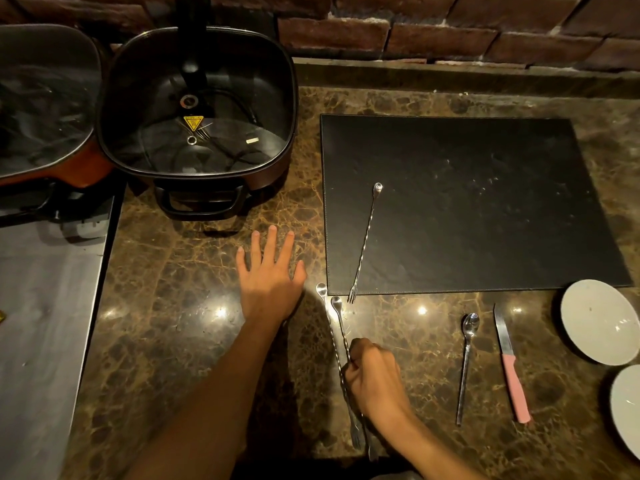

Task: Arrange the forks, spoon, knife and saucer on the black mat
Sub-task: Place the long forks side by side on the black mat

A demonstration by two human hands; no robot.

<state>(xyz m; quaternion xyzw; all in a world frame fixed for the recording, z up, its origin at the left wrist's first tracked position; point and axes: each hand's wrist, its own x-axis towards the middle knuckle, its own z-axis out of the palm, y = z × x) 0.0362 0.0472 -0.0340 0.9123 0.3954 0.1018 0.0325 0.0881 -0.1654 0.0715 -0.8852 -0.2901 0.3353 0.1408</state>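
Right hand gripping two long forks, left hand flat on the counter.

The right hand [375, 377] is closed around the twisted stems of two forks [337, 344], prongs toward the person. The left hand [268, 271] lies open, fingers spread, holding nothing. Just beyond the right hand, a third fork [365, 242] lies on the black mat [485, 202], its prongs hanging over the near edge. That makes three forks. To the right of the right hand lie one spoon [465, 365] and one pink-handled knife [510, 368], side by side but apart; farther right sit two saucers [599, 320], both empty. Most of the mat is bare. Beyond the left hand stands a lidded pan [197, 109] with cords inside.
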